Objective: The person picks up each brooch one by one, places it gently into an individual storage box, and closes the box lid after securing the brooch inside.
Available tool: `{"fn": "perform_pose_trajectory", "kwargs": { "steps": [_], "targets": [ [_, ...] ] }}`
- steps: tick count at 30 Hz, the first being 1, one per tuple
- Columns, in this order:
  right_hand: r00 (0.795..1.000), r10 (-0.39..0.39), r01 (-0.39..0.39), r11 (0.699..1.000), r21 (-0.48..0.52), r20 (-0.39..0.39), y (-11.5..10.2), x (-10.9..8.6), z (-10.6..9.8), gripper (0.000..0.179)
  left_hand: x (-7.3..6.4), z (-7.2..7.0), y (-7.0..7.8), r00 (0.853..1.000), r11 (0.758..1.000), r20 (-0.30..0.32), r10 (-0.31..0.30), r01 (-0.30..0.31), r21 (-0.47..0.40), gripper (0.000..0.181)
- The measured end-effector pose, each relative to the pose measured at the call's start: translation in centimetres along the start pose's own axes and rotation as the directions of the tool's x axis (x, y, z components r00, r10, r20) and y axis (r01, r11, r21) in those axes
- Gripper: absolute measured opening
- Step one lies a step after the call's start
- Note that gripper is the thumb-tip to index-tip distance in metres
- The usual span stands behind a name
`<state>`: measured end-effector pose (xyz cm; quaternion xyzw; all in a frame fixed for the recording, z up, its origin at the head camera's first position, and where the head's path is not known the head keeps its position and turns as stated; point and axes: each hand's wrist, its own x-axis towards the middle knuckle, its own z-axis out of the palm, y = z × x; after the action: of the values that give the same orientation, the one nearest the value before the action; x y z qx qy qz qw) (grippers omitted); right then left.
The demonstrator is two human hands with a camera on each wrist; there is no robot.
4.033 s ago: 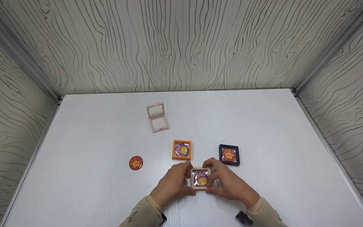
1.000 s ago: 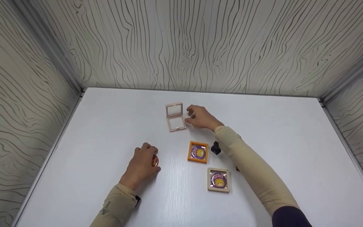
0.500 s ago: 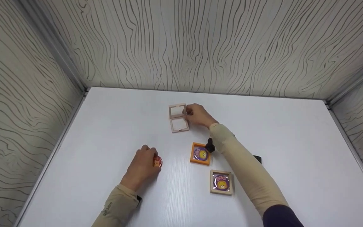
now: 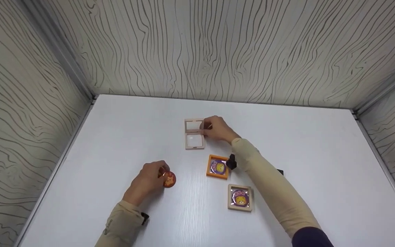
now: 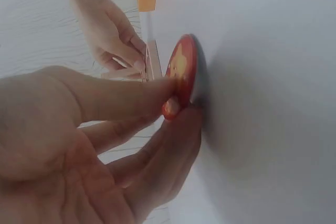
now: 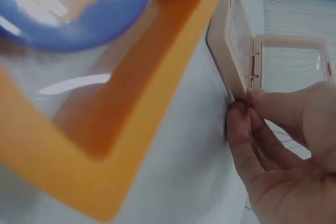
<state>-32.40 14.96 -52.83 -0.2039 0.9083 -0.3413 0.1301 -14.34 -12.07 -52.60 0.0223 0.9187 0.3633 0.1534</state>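
Note:
In the head view my left hand (image 4: 146,180) pinches a red round badge (image 4: 170,180) with a yellow star figure. The left wrist view shows the thumb on the badge's printed face (image 5: 181,66) and fingers behind, with its edge tilted up close over the table. Farther back, my right hand (image 4: 218,129) holds the side of a pale pink hinged display case (image 4: 194,148), which lies opened out. Thumb and fingertips pinch that case's frame (image 6: 223,40) near the hinge in the right wrist view. Clear film spans both halves.
An orange case (image 4: 208,167) with a purple bear badge lies under my right wrist's black camera mount (image 4: 231,162). Nearer stands a beige case (image 4: 240,209) with a similar badge. A black case (image 4: 280,172) is mostly hidden behind the right sleeve.
Both hands have left the beige case they held earlier. My right hand has gripped the pink case and turned it straighter, slightly nearer. My left hand has picked at the red badge and tilted it.

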Motion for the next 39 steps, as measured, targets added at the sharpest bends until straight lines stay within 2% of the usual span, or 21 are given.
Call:
{"fn": "perform_pose_trajectory", "kwargs": {
  "steps": [5,14,24,34,39],
  "targets": [
    [0.999,-0.01,0.011,1.0,-0.019,0.051,-0.5,-0.9,0.1,0.013,-0.2,0.0,-0.7,1.0,0.997,-0.012,0.013,-0.014,-0.075,0.018],
    [0.994,-0.043,0.043,0.999,-0.001,0.1,-1.5,-2.7,0.4,0.014,-1.1,-0.2,-1.7,0.999,0.984,-0.029,-0.019,0.013,-0.178,0.015],
    [0.982,-0.115,0.119,0.993,-0.015,0.147,-3.0,-6.0,0.6,0.014,-2.2,0.1,-2.2,0.998,0.976,-0.066,0.0,-0.014,-0.216,0.016],
    [0.978,-0.166,0.157,0.985,0.076,0.129,-2.6,-10.5,0.9,0.004,-2.8,0.6,-2.2,0.994,0.968,-0.037,0.105,-0.111,-0.225,0.017],
    [0.98,-0.17,0.16,0.982,0.104,0.105,-2.5,-12.8,1.9,0.005,-2.9,1.0,-2.5,0.992,0.964,-0.026,0.124,-0.127,-0.235,0.017]
  ]
}}
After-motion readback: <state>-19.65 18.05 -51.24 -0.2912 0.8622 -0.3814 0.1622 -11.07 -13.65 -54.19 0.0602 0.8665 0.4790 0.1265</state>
